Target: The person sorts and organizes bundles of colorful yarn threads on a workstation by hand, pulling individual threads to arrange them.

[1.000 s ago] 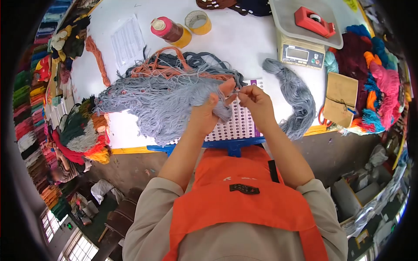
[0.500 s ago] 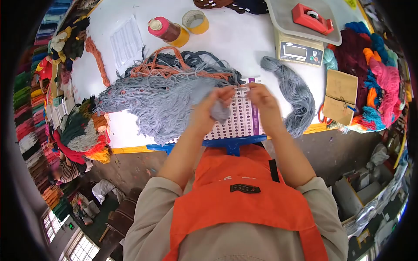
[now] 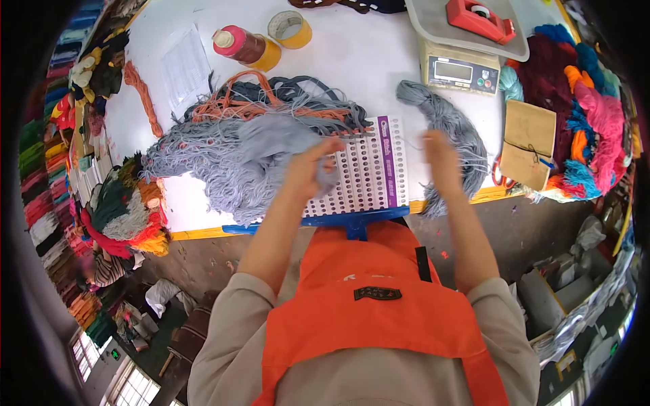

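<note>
My left hand (image 3: 306, 170) is curled round a bundle of grey yarn strands (image 3: 276, 139), which trails left over the larger heap of cut grey yarn (image 3: 233, 172). Its index finger reaches out over a white card with rows of punched holes and a purple printed strip (image 3: 387, 159). Orange and dark grey strands (image 3: 349, 125) are looped along the card's top holes. To the right of the card is my right hand (image 3: 443, 162), smeared by motion, in front of a twisted grey skein (image 3: 460, 128). Whether its fingers hold a strand cannot be made out.
A blue holder (image 3: 355, 220) sits at the table's front edge below the card. Behind are a yarn cone (image 3: 240, 44), a tape roll (image 3: 290, 30) and a scale (image 3: 460, 69) carrying a red tape dispenser (image 3: 479, 20). Coloured skeins (image 3: 592, 115) and a brown notebook (image 3: 529, 143) lie right.
My hands have parted from above the card: the left moved left with the grey yarn, the right moved right toward the grey skein. The view has shifted slightly.
</note>
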`<action>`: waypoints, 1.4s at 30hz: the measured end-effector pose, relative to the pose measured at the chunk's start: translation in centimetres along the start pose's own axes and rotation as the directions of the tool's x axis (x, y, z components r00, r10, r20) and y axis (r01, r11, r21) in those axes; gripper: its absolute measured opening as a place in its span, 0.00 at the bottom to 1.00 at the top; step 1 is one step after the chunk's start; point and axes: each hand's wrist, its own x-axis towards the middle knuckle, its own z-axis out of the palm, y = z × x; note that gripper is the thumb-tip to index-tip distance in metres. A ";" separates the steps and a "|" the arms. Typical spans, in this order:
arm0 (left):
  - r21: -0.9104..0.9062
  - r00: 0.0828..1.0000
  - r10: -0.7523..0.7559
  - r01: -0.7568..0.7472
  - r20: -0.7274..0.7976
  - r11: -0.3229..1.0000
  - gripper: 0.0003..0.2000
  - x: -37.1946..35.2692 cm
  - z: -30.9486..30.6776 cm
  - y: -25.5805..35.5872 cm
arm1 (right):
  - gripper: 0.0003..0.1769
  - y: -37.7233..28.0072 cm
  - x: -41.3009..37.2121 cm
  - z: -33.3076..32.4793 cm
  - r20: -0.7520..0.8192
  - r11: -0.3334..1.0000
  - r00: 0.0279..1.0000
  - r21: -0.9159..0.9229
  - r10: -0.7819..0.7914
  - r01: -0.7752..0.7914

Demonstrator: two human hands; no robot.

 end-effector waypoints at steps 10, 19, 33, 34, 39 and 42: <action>0.651 0.950 0.312 -0.221 -0.025 0.726 0.10 4.5 5.2 -5.9 | 0.06 -1.1 2.0 8.8 0.104 0.982 0.977 0.046 -0.188 0.185; 0.813 0.971 0.180 -0.230 0.156 0.534 0.10 5.9 4.7 -4.2 | 0.07 -0.8 2.8 8.2 0.247 0.974 0.969 0.224 -0.009 -0.048; 0.860 0.984 0.046 -0.174 0.174 0.480 0.12 6.4 3.9 -6.8 | 0.12 0.1 3.1 7.5 0.448 0.680 0.894 0.662 -0.023 -0.314; 0.855 0.983 0.050 -0.179 0.177 0.486 0.12 6.4 3.8 -6.3 | 0.14 -0.3 3.1 7.6 0.428 0.793 0.904 0.544 0.017 -0.273; 0.474 0.987 0.079 -0.003 -0.141 0.880 0.08 0.5 -0.2 4.4 | 0.15 -1.1 2.8 8.2 0.236 0.977 0.971 0.213 -0.020 -0.031; 0.195 0.948 0.314 -0.319 0.055 0.928 0.07 -2.3 -8.9 13.1 | 0.14 -1.6 2.7 8.3 0.234 0.974 0.972 0.220 0.000 -0.053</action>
